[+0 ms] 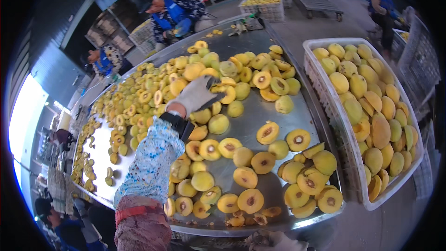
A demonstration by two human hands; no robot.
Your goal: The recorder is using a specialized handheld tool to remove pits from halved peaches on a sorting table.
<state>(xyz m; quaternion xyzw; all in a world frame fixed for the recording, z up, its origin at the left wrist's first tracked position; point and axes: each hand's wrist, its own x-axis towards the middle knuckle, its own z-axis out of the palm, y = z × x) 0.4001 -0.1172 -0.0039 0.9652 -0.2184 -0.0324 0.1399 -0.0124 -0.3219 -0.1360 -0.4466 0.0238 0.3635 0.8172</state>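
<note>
My left hand (197,94), in a grey glove with dark fingertips, reaches across a metal-topped table (251,118). Its thumb and fingers close around a cut yellow peach half (228,94) at the edge of a large heap of peaches (195,69). A black band circles that wrist, above a blue-patterned sleeve cover (150,160). Below the table's near edge, my right hand (277,241) shows only in part, gloved and dim; what its fingers do is hidden. Between the hands lie peach halves (251,200), cut face up, and loose brown pit pieces (259,219).
At the right stands a white plastic crate (366,204) full of peaches. A small pile of halves (310,181) occupies the table's near right corner. Several people work nearby, one (174,14) at the far side. Behind are a flat cart (317,2) and another filled crate (263,12).
</note>
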